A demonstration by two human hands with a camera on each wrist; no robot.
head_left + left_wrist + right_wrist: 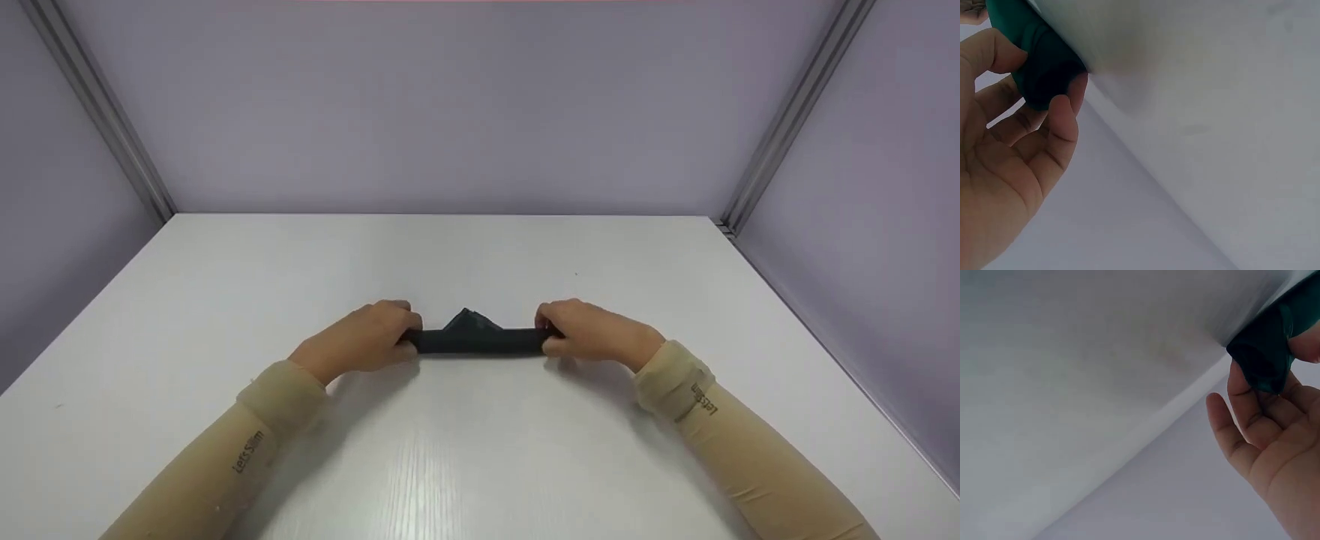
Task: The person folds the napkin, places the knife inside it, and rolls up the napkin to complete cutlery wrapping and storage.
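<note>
Pinching a rolled dark cloth [480, 339] on the white table [480, 450], left hand [360, 341] and right hand [600, 334] grip its 2 ends; it looks soft, light, best held there

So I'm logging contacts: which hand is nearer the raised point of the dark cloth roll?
Neither clearly: that raised point sits about midway. The left hand grips the dark cloth roll at one end, the right hand the other.

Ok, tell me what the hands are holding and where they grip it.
A rolled dark cloth, lying across the white table. The left hand pinches its left end, the right hand pinches its right end.
</note>
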